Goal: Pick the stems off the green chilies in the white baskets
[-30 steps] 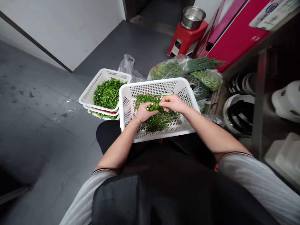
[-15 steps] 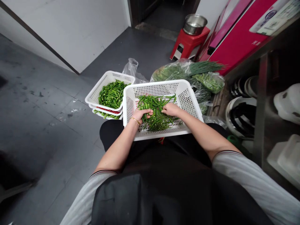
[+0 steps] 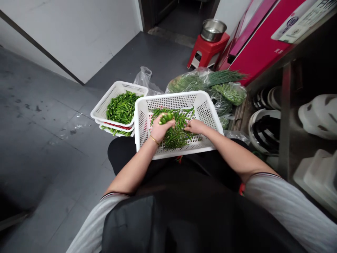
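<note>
1. Green chilies [image 3: 181,119] lie loose in the large white basket [image 3: 179,95], which rests across the person's lap.
2. The left hand [image 3: 158,130] is over the left part of this basket, its grip curled round a small bunch of chilies [image 3: 165,118], their ends poking out above the thumb. A thin bracelet [image 3: 154,140] circles that wrist.
3. The right hand [image 3: 197,126] is down inside the basket, fingers bent toward the heap. How far its grip is parted, and whether it has hold of anything, I cannot tell.
4. Between the hands and the near wall is a darker clump of fine green bits [image 3: 176,141], too small to make out singly.
5. Just beside the large basket, on the person's left, a smaller white basket [image 3: 104,96] holds a heap of cut green pieces [image 3: 122,109]. It sits stacked, with something red [image 3: 119,126] and more green showing below its rim.
6. Beyond the large basket lie bagged greens [image 3: 188,83] and long thin stalks [image 3: 226,77].
7. Farther back, a metal pot [image 3: 213,31] stands on a red stool [image 3: 209,49].
</note>
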A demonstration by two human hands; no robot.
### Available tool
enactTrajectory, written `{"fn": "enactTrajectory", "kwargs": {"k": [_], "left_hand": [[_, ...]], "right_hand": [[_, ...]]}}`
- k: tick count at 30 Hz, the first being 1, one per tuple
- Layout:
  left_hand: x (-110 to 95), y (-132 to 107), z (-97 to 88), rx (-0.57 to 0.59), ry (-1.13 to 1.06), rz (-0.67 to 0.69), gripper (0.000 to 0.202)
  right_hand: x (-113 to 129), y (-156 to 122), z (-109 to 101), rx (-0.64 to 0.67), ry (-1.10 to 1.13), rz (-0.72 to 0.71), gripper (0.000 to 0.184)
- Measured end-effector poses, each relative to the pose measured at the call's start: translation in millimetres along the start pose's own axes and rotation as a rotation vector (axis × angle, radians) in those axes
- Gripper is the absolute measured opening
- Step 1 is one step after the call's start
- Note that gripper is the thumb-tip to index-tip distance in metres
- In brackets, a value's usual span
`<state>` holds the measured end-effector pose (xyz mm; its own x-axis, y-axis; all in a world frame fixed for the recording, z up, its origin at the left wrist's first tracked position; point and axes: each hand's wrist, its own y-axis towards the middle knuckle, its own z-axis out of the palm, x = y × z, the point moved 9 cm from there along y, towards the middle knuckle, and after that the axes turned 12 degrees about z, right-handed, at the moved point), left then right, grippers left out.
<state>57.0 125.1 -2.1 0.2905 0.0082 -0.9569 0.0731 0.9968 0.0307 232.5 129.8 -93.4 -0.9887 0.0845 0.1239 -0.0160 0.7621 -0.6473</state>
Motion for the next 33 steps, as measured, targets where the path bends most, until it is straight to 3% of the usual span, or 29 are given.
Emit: {"fn": "enactTrajectory", "kwargs": {"k": [3, 6, 9, 12, 14, 18, 19, 21, 23, 26, 30, 33], "left_hand": [[15.3, 7.8, -28.5, -0.094, -0.135, -0.174, 0.030], [37.6, 5.4, -39.4, -0.122, -0.169, -0.317, 0.027], [63.2, -3.0, -32.3, -0.138, -0.172, -0.408, 0.026], [78.5, -7.3, -13.1, -0.107, -0.194, -0.408, 0.032], [73.6, -4.9, -5.2, -0.096, -0.165, -0.304, 0.036], [32.9, 0.1, -1.6, -0.068, 0.027, 0.003, 0.035], [24.0, 0.3, -2.9, -0.071, 0.031, 0.030, 0.034], [10.7, 2.2, -13.1, -0.110, -0.032, 0.024, 0.033], [-0.9, 8.9, -38.9, -0.201, -0.107, 0.010, 0.032], [-18.2, 29.2, -106.3, -0.369, -0.111, 0.008, 0.024], [-31.5, 62.3, -216.5, -0.615, -0.021, -0.136, 0.014], [-46.9, 92.7, -269.3, -0.630, 0.063, -0.161, 0.020]], "right_hand": [[-4.7, 13.3, 6.0, -0.074, -0.307, 0.001, 0.030], [2.6, 13.4, 7.1, -0.072, -0.316, -0.050, 0.026], [21.1, -4.5, -9.5, -0.156, -0.233, -0.158, 0.028], [53.0, -35.3, -23.8, -0.227, -0.064, -0.388, 0.024], [64.2, -45.4, -22.0, -0.158, 0.101, -0.436, 0.028], [55.2, -34.1, 2.4, 0.134, 0.411, -0.256, 0.034], [50.9, -30.3, 7.0, 0.149, 0.382, -0.219, 0.031], [45.2, -24.7, 9.6, 0.058, 0.162, -0.205, 0.017], [47.4, -23.8, 11.4, -0.088, -0.129, -0.255, 0.020], [54.1, -23.9, 29.9, -0.145, -0.405, -0.320, 0.030], [55.5, -19.7, 52.5, -0.084, -0.408, -0.329, 0.029], [52.8, -16.9, 55.6, -0.056, -0.274, -0.318, 0.026]]}}
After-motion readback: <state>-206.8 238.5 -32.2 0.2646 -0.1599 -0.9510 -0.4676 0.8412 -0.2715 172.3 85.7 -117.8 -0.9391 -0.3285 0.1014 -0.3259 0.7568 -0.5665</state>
